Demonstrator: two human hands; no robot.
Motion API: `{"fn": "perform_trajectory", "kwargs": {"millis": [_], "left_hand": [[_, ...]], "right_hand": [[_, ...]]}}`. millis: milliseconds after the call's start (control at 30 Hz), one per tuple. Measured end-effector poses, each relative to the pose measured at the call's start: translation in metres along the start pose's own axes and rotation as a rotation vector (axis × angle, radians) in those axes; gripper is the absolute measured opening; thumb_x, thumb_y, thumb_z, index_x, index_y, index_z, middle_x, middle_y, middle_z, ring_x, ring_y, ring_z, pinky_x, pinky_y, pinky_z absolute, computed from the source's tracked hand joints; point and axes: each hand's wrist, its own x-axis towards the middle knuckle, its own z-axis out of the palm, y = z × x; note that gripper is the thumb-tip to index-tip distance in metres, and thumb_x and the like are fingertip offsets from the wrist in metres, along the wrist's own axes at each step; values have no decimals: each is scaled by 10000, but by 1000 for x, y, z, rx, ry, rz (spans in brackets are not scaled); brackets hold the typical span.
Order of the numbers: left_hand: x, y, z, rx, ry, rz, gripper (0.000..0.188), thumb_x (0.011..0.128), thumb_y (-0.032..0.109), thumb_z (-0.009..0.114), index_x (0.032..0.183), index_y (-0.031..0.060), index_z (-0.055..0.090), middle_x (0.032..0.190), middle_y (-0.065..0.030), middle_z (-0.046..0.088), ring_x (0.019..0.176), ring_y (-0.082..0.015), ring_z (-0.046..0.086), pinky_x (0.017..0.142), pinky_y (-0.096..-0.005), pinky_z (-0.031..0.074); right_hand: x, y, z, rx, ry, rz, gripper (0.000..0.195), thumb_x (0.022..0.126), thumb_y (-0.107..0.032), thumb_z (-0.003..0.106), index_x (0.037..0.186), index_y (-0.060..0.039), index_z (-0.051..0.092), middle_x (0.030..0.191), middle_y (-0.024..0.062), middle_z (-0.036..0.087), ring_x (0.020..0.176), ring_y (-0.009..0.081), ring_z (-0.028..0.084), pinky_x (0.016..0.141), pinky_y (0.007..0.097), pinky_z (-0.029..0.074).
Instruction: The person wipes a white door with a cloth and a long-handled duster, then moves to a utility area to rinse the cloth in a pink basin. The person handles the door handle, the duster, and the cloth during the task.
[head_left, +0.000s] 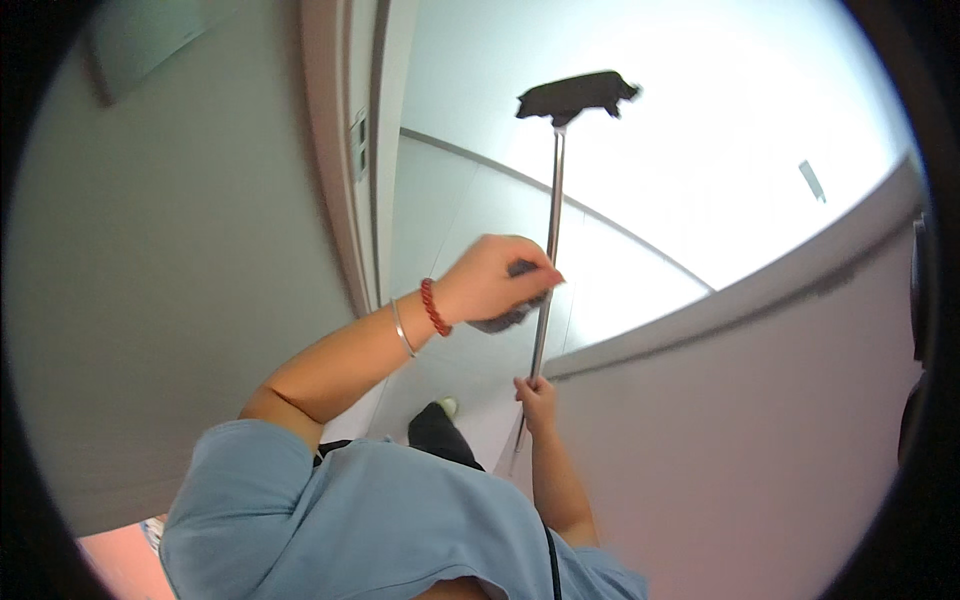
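My left hand (501, 281), with a red beaded bracelet and a silver-coloured bangle at the wrist, is closed around a dark grey bunched thing (504, 320), possibly cloth. Its fingertips overlap the view of a metal pole (556, 202); whether they touch it I cannot tell. Lower down, my right hand (537, 397) grips this pole near its lower end in the picture. At the pole's far end is a wide dark head (577, 96), ragged at its ends, like that of a mop or broom, seen against a bright pale surface.
A doorway frame with a metal strike plate (361, 146) stands at the left, beside a broad grey panel (187, 247). A pale wall (720, 427) with a ledge-like edge runs along the right. Below lies a light tiled floor (442, 367), with a shoe (448, 406) on it.
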Motion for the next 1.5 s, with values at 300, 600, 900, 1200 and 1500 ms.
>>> {"fn": "perform_trajectory", "kwargs": {"millis": [300,600,900,1200,1500], "left_hand": [[132,-182,-80,-276,562,-97,135,813,103,619,882,-11,646,745,-18,621,642,-69,548,577,-214,456],[313,-299,-88,323,658,229,146,764,96,659,894,29,660,706,-33,610,600,-79,545,552,-213,446],[228,-207,-144,297,532,292,282,718,118,703,990,60,654,790,-70,643,676,-136,591,625,-242,464],[244,-291,-132,398,342,426,211,681,48,707,885,41,654,823,-82,634,716,-203,606,616,-268,488],[251,-364,-112,204,226,533,123,709,-26,656,817,29,640,761,-89,633,668,-210,611,576,-268,490]], "right_hand": [[272,-78,9,-103,-130,-106,302,822,-250,619,619,-90,462,558,-17,449,520,86,459,482,249,390],[538,-49,-34,-41,-230,-188,343,851,-225,581,575,-111,413,543,-42,342,477,64,367,547,298,503],[344,-70,9,-303,-16,-293,356,841,-212,600,573,-70,414,543,-22,368,493,83,437,543,304,526],[342,1,0,-541,92,-239,399,830,-336,617,618,-13,517,528,50,525,539,135,560,518,294,448],[299,39,20,-609,256,-124,335,819,-251,617,607,-11,522,525,96,520,481,181,480,475,312,384]]}}
